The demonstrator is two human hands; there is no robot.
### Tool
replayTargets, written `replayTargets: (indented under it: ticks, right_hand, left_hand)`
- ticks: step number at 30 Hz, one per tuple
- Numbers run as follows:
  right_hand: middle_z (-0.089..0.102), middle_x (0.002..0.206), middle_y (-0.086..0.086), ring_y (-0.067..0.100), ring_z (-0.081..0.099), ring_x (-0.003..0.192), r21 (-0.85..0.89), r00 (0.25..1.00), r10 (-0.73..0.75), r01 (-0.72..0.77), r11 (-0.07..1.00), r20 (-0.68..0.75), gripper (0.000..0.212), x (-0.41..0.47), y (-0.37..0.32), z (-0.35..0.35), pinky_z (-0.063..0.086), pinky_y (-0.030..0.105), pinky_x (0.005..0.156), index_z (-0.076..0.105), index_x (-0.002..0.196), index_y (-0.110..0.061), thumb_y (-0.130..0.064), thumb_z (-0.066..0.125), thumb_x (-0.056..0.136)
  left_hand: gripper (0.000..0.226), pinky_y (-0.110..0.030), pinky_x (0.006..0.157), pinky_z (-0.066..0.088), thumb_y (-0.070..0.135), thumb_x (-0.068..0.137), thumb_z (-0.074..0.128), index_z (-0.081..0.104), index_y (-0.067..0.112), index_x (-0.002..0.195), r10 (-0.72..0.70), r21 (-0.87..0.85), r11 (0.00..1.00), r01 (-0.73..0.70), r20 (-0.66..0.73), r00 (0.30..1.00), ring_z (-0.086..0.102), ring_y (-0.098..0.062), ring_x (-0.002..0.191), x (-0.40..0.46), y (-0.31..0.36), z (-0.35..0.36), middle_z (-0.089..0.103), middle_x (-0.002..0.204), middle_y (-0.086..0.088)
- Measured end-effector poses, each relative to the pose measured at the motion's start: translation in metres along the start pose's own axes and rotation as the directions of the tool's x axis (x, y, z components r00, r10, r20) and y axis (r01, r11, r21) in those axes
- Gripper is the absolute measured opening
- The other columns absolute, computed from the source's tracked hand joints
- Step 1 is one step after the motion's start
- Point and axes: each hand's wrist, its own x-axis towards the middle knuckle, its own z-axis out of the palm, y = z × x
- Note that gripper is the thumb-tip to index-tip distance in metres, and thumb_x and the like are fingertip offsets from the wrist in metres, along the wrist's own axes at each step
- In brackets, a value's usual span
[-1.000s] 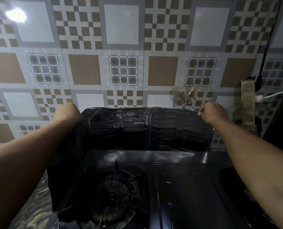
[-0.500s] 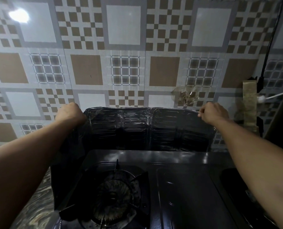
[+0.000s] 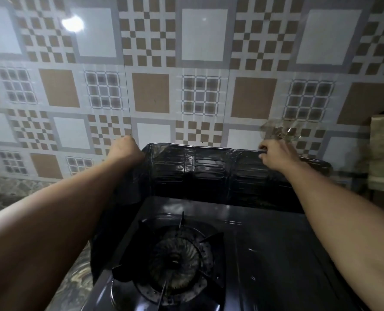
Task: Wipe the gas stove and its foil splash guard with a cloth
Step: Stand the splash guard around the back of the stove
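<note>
Head view is showing the foil splash guard standing upright behind the gas stove, against the tiled wall. Right hand is pinching the guard's top edge, fingers curling over it. Left hand is gripping the guard's left corner, fingers curled and mostly hidden. One burner is sitting front left. No writing is readable.

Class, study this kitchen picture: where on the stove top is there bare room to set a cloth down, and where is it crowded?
Bare: the flat black stove top between the round gas burner and the right forearm. Crowded: the ribbed foil splash guard, whose top edge the left hand and right hand both grip.
</note>
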Motion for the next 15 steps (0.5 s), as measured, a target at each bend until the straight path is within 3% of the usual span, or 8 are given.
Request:
replayTargets:
  ticks: [5, 9, 12, 15]
  right_hand:
    - [0.07, 0.113, 0.008, 0.031, 0.062, 0.103, 0.076, 0.997, -0.073, 0.073, 0.994, -0.002, 0.025, 0.003, -0.028, 0.01, 0.051, 0.036, 0.088, 0.069, 0.113, -0.021, -0.018, 0.067, 0.088]
    - [0.069, 0.109, 0.01, 0.032, 0.062, 0.097, 0.005, 0.998, -0.057, 0.057, 0.998, -0.008, 0.023, 0.005, -0.036, 0.016, 0.051, 0.032, 0.08, 0.072, 0.105, -0.02, -0.007, 0.062, 0.089]
    - [0.067, 0.108, 0.011, 0.033, 0.06, 0.098, -0.03, 0.999, -0.049, 0.048, 0.998, -0.023, 0.026, 0.01, -0.038, 0.014, 0.043, 0.03, 0.073, 0.072, 0.1, -0.022, -0.003, 0.058, 0.088]
    - [0.068, 0.107, 0.01, 0.034, 0.06, 0.099, -0.047, 0.996, -0.048, 0.045, 0.998, -0.072, 0.027, 0.012, -0.039, 0.009, 0.043, 0.031, 0.073, 0.072, 0.098, -0.024, -0.004, 0.056, 0.088]
  left_hand:
    - [0.024, -0.026, 0.045, 0.038, 0.018, 0.078, 0.075, 0.064, -0.003, 0.079, -0.032, -0.037, 0.999, 0.036, 0.111, 0.993, 0.056, -0.023, 0.063, 0.0, -0.01, -0.004, 0.064, 0.079, -0.015]
    - [0.022, -0.032, 0.059, 0.052, 0.014, 0.078, 0.074, 0.072, -0.002, 0.093, -0.052, -0.031, 0.998, 0.059, 0.204, 0.977, 0.066, -0.028, 0.075, 0.0, -0.023, -0.015, 0.07, 0.089, -0.016]
    - [0.012, -0.027, 0.047, 0.044, 0.006, 0.075, 0.065, 0.066, -0.003, 0.084, -0.076, -0.014, 0.997, 0.08, 0.201, 0.977, 0.058, -0.023, 0.061, -0.002, -0.031, -0.024, 0.064, 0.077, -0.014]
    - [0.011, -0.026, 0.044, 0.04, 0.004, 0.072, 0.072, 0.065, -0.003, 0.077, -0.092, -0.035, 0.994, 0.101, 0.192, 0.977, 0.055, -0.022, 0.057, -0.006, -0.031, -0.029, 0.064, 0.074, -0.014]
